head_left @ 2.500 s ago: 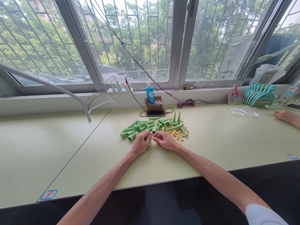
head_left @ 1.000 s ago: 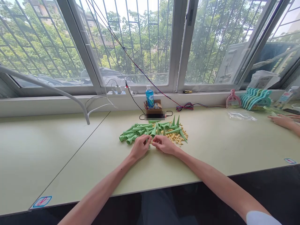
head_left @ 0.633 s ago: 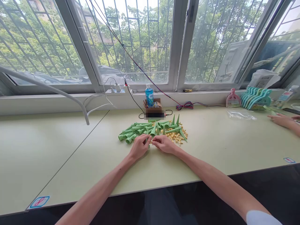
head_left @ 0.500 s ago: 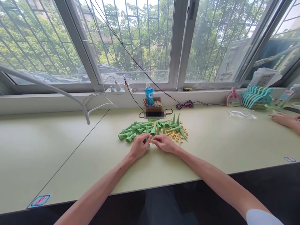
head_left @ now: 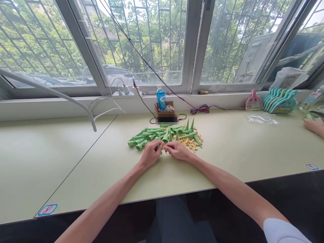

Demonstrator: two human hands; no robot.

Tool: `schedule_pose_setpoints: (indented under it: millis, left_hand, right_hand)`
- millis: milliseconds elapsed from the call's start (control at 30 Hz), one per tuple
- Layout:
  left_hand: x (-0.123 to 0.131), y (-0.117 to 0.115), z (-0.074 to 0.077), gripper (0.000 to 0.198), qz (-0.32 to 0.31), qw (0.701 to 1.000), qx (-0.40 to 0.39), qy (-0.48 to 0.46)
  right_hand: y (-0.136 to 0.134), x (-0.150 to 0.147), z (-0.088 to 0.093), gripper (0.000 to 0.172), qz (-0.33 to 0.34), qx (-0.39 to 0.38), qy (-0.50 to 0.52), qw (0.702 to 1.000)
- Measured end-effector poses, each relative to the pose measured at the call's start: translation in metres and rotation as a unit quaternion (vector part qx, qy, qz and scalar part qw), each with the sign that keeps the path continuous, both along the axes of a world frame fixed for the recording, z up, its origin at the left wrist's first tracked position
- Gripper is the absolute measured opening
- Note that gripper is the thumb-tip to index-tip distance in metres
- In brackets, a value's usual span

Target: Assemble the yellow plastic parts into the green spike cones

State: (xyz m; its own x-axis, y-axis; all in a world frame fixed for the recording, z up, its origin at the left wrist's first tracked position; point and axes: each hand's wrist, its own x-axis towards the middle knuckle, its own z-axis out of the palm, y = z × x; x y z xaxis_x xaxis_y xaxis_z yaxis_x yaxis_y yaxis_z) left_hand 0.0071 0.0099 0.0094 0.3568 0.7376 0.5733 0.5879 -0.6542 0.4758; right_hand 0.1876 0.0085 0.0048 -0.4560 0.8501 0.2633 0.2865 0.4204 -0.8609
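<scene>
My left hand (head_left: 152, 153) is closed around a green plastic spike (head_left: 161, 153); its base shows below the fingers. Thumb and fingertips of my right hand (head_left: 177, 150) pinch a small yellow plastic fitting (head_left: 164, 147) right beside that spike. The fingers partly cover both parts, so I cannot tell whether they are joined. Behind my hands lies a heap of green spikes (head_left: 145, 135), some lying and several standing point up, like this green cone (head_left: 192, 125). Small yellow fittings (head_left: 191, 143) are scattered at the heap's right side.
A small brown box (head_left: 165, 114) with a blue bottle (head_left: 161, 98) stands behind the heap. Coiled cable (head_left: 199, 109), a plastic bag (head_left: 262, 118), a pink dustpan (head_left: 253, 101) and turquoise dustpans (head_left: 279, 100) lie rightward. Another person's hand (head_left: 314, 125) is at far right.
My hands stay together in front of the heap, with the spike and the yellow fitting still held. The view has tilted slightly. The other person's hand has moved rightward.
</scene>
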Motion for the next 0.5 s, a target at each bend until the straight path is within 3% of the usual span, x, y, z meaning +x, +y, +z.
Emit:
schedule_pose_setpoints:
  millis: [500]
  left_hand:
    - [0.0006,0.0008,-0.0009,0.034,0.011,1.0,0.001,-0.003]
  right_hand:
    - [-0.0004,-0.0006,-0.0029,0.022,0.003,-0.046,0.033,0.998]
